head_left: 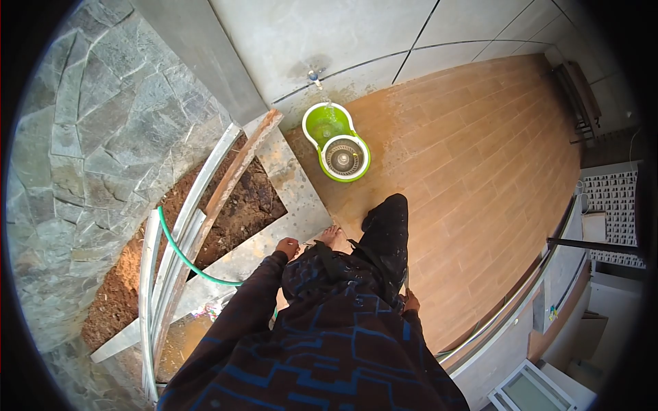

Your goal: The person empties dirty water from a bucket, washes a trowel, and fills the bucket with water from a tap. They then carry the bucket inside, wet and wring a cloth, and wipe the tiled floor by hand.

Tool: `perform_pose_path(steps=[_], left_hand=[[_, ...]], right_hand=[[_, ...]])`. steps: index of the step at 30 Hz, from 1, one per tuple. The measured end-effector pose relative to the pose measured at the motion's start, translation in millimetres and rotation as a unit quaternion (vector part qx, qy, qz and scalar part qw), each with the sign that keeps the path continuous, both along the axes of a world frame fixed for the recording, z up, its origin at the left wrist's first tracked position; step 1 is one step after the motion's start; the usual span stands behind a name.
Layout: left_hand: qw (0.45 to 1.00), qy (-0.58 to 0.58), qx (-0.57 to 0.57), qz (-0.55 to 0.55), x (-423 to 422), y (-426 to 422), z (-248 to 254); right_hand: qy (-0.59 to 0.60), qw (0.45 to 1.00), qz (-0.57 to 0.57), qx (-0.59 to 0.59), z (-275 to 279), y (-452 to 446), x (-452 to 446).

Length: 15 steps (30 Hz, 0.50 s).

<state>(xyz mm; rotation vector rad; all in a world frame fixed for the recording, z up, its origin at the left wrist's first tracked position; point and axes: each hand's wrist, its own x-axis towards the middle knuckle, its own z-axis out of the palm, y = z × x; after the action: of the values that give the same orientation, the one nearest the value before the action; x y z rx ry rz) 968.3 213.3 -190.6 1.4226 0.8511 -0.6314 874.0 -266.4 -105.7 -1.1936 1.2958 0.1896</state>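
Filling looks to be the step in hand: water drops from the wall tap [314,77] into the open well of the green mop bucket [316,118], which stands on the tiled floor [473,157] near the corner where the rear wall [295,41] meets the grey kerb [296,185]. Left hand [288,248] hangs at the body's left side, fingers curled in; whether anything is pinched there, cannot tell. Right hand [411,301] is down by the right hip, partly lost against dark clothing; its grip cannot be told either. Both are well apart from bucket and tap. To do it well (judgement): keep the open well squarely under the spout, keep the stream off the spin basket [343,159] at the near end, watch the level, and shut the tap with room left below the white rim, since a brimming bucket would likely slop when lifted. Water depth not readable from this view. Surroundings: floor around the bucket looks damp, so the bare foot [330,235] wants careful placing. Left of the kerb, long beams [229,181] lie over soil [252,198], far ends close to the bucket; a green hose [199,272] crosses them towards the left sleeve [250,301]. These crowd the left approach and could trip a step; the right side of the floor seems the better way in.
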Motion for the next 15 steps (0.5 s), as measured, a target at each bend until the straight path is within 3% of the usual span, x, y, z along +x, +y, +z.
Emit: perform_pose_path(steps=[15], left_hand=[[1.0, 0.01, 0.016, -0.003, -1.8, 4.0, -12.7]], right_hand=[[0.015, 0.999, 0.041, -0.019, 8.8, 3.8, -0.6]])
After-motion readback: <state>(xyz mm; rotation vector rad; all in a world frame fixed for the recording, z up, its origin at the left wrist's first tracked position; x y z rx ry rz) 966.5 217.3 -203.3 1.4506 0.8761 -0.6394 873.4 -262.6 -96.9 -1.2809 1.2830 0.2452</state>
